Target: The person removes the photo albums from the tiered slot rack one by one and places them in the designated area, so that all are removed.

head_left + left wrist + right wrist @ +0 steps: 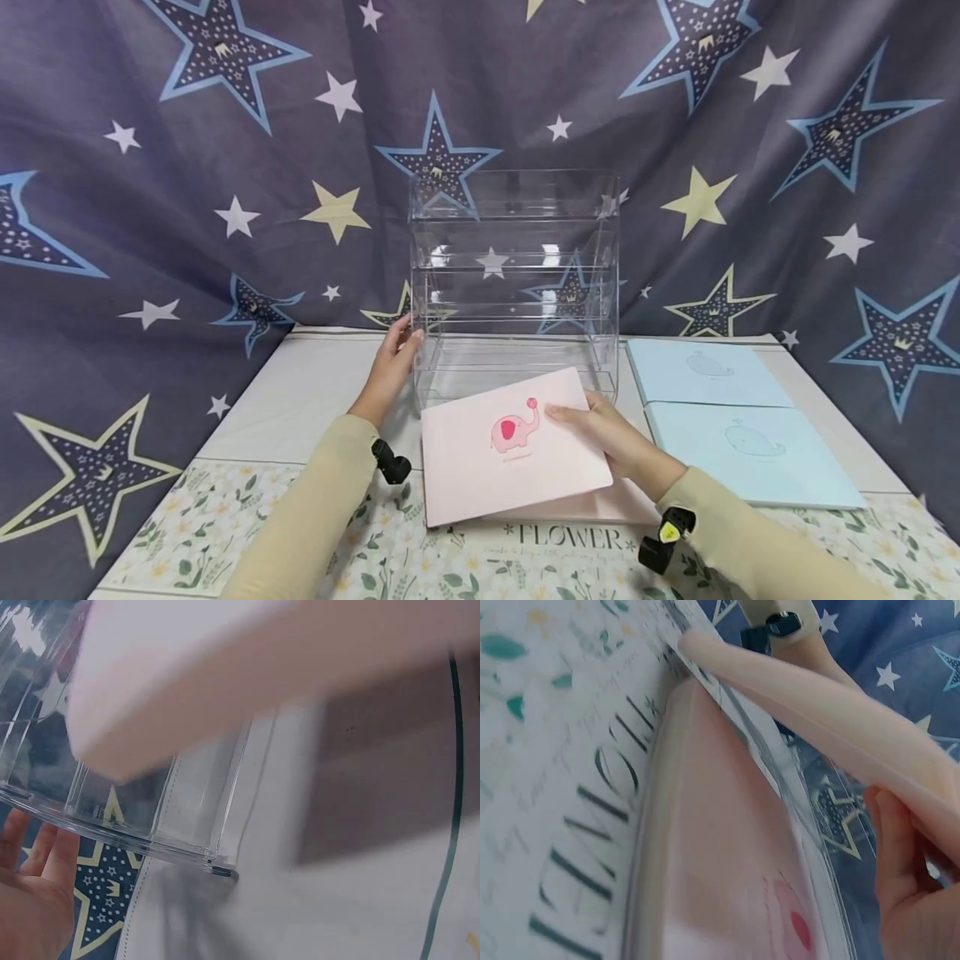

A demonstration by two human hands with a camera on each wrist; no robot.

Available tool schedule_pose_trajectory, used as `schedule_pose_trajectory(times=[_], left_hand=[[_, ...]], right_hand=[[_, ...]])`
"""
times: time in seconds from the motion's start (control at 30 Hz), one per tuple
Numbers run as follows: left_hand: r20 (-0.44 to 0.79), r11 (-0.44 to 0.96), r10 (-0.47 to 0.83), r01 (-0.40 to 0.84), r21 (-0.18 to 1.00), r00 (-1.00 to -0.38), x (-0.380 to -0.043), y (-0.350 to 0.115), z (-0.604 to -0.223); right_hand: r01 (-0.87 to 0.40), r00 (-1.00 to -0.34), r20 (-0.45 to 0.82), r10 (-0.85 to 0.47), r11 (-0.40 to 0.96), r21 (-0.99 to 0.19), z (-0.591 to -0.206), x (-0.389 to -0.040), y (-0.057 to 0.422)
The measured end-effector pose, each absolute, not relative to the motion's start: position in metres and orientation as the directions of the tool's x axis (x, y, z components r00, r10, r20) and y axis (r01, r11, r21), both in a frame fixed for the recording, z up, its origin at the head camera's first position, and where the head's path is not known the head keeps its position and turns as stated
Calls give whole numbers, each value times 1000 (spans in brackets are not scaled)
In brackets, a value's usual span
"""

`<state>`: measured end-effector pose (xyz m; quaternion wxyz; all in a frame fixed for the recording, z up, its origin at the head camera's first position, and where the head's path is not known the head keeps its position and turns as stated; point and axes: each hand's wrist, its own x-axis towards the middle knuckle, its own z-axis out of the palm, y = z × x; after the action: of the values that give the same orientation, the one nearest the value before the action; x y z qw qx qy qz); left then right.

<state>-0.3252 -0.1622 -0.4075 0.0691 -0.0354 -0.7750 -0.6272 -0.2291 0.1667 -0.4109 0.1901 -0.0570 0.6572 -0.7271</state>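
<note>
My right hand (pixel 611 429) grips a pink notebook (pixel 480 475) by its right edge, thumb on the cover with the pink elephant. The notebook is raised and tilted in front of a clear plastic tiered rack (pixel 517 367). Against the rack's left side rests my left hand (pixel 392 362); its extended fingers (pixel 56 855) touch the outside of the clear panel in the left wrist view. Beneath the held notebook lies another pink notebook (pixel 720 847) with the same elephant, mostly covered in the head view.
To the right, two light blue notebooks (pixel 757 454) with whale drawings lie one behind the other. A floral cloth with the word FLOWER covers the front of the table (pixel 247 508). Behind the rack hangs a dark star-patterned curtain (pixel 517 83).
</note>
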Motion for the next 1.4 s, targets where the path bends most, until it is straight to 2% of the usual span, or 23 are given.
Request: schedule_pose_trajectory(times=[0.33,0.67,0.87,1.4], left_hand=[[118,199,-37,108,974,-992,-323,-161,-407],[121,205,-39,110,973,-992,-323,-161,-407],[116,203,-39,106,973,-992,-325,-161,-407],[155,204,-30,146,968,-987,-327,-162,-408]], right_hand=[[244,-929,-193,-317,-130,-961,-424,-223,137],[368,-863,-194,-466,-316,-875,-431,-209,106],[338,-886,-183,-426,-321,-885,-432,-206,83],[315,-889,-158,-429,-326,-891,-444,-214,48]])
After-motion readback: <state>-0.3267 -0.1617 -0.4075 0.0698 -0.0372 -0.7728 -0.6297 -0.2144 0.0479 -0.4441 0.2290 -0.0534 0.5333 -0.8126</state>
